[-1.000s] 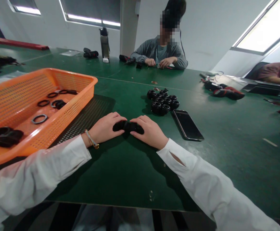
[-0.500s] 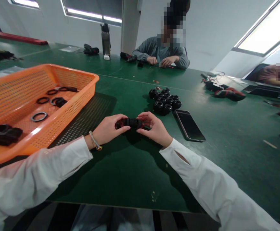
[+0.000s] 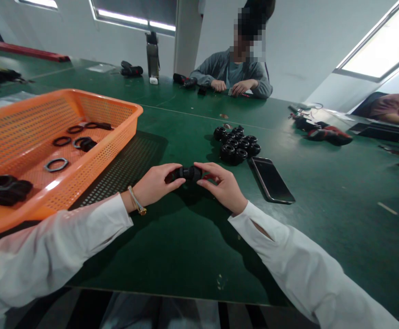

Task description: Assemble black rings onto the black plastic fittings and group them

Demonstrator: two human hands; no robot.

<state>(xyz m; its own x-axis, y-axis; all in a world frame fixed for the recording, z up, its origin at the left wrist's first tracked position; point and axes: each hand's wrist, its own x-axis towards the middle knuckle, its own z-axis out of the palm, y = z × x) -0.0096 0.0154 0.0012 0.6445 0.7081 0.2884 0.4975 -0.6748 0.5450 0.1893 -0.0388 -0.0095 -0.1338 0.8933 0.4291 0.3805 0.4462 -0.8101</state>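
Between my two hands, just above the green tabletop, is a small black cable gland (image 3: 187, 173) with a ribbed middle and a wider cap at its right end. My left hand (image 3: 155, 183) pinches its left end with thumb and fingers. My right hand (image 3: 224, 187) grips the cap at the right end, thumb below and fingertips on top. The fingers partly cover both ends. A cluster of glossy black round fittings (image 3: 235, 145) sits on the table beyond my right hand.
At left stands an orange perforated basket (image 3: 105, 157) holding black rings, a hexagonal nut (image 3: 56, 165) and dark fittings. A phone (image 3: 273, 180) lies right of my right hand. Across the table (image 3: 172, 246) sits a person (image 3: 232, 75) near a bottle (image 3: 152, 58); power tools (image 3: 326, 132) lie at right.
My right hand's fingers have shifted on the gland's cap, which now shows a broader face. The ribbed middle is more exposed. The whole view has moved slightly.
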